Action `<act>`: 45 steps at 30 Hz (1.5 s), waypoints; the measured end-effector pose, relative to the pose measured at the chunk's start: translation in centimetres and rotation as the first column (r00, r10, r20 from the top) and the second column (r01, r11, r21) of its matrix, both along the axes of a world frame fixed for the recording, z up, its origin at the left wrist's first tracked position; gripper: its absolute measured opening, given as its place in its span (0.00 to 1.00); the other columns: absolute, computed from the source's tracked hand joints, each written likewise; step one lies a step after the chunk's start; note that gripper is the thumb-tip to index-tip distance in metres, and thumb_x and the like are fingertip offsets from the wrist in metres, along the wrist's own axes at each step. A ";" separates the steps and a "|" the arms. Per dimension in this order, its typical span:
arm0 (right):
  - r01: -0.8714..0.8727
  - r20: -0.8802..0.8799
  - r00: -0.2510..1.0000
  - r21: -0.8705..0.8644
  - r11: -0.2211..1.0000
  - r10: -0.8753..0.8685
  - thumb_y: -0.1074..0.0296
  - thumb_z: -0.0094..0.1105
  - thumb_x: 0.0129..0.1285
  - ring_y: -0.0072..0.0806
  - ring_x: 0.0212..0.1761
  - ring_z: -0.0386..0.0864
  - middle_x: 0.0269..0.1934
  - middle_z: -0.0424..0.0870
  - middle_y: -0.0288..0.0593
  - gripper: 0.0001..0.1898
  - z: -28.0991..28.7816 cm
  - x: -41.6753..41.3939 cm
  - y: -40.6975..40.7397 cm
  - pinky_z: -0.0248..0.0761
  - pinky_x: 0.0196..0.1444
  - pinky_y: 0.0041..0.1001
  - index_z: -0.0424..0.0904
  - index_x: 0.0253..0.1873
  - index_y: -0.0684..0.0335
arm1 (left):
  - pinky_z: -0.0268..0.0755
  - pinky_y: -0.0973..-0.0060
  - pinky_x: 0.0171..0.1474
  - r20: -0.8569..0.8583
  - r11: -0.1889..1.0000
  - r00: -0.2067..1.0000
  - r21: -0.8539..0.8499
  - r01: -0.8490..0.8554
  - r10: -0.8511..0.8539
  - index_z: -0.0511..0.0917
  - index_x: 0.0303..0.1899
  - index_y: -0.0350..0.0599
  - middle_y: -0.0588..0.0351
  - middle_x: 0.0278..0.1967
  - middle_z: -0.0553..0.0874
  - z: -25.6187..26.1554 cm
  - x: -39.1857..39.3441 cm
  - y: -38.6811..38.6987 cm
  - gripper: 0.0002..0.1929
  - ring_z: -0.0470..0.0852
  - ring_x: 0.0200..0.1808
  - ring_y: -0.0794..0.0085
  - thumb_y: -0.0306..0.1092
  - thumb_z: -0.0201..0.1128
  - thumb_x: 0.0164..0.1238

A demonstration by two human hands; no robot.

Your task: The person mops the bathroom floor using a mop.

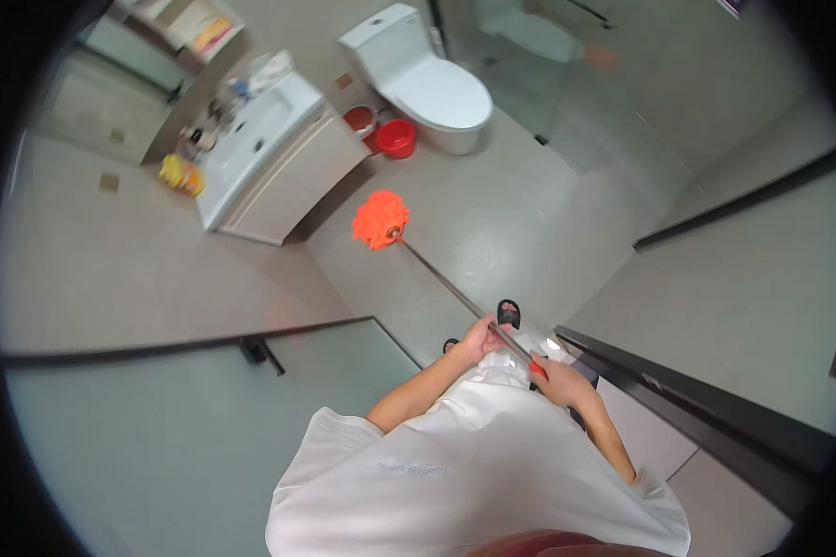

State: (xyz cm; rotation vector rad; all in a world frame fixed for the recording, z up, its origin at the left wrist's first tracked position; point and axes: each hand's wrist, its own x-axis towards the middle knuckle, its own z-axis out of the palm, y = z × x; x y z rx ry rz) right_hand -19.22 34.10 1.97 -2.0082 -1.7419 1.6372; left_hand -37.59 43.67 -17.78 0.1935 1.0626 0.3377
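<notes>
Both my hands hold a mop, whose thin metal pole slants up and left from my body. My right hand is closed around the red grip at the near end. Farther along the pole, my left hand wraps it from the left side. At the far end the fluffy orange mop head is over the grey tiled floor, in front of the washbasin cabinet. Whether it presses on the floor I cannot tell.
A white toilet stands ahead, with a red bucket beside it. The white washbasin juts out at left, a yellow bottle on its edge. A frosted door is at lower left; a dark door frame runs along my right.
</notes>
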 end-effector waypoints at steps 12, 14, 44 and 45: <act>0.431 -0.064 0.902 0.105 0.896 -0.427 0.63 0.53 0.63 0.57 0.35 0.78 0.30 0.80 0.61 0.19 3.9 -2.4 -4.9 0.70 0.39 0.44 0.73 0.58 0.63 | 0.65 0.67 0.19 -0.485 0.993 0.873 -0.059 -0.101 0.060 0.68 0.36 0.37 0.54 0.21 0.69 -2.6 3.2 -2.0 0.06 0.68 0.15 0.67 0.30 0.48 0.65; 0.477 -0.085 0.878 0.067 0.877 -0.471 0.64 0.52 0.64 0.58 0.37 0.77 0.32 0.80 0.61 0.17 4.2 -2.9 -2.4 0.69 0.39 0.45 0.75 0.54 0.64 | 0.56 0.69 0.15 -0.475 0.963 0.852 -0.032 -0.268 0.221 0.65 0.24 0.41 0.54 0.15 0.67 -3.0 3.4 0.0 0.11 0.64 0.12 0.69 0.31 0.48 0.66; -0.349 0.201 0.936 0.421 0.837 0.289 0.70 0.53 0.56 0.41 0.40 0.83 0.38 0.84 0.53 0.13 -2.4 -11.0 23.9 0.76 0.39 0.39 0.80 0.44 0.66 | 0.75 0.69 0.39 -0.010 0.915 0.917 0.074 -0.398 0.399 0.75 0.42 0.45 0.56 0.33 0.81 2.7 -6.9 19.6 0.20 0.81 0.35 0.70 0.53 0.48 0.69; -0.300 0.084 0.954 0.251 0.920 0.288 0.70 0.51 0.57 0.42 0.35 0.83 0.36 0.83 0.54 0.16 -4.0 -10.6 22.5 0.75 0.36 0.39 0.76 0.50 0.67 | 0.74 0.69 0.33 -0.061 0.957 0.956 0.066 -0.283 0.287 0.74 0.36 0.45 0.56 0.30 0.80 -0.9 -8.0 19.3 0.15 0.80 0.31 0.68 0.47 0.48 0.68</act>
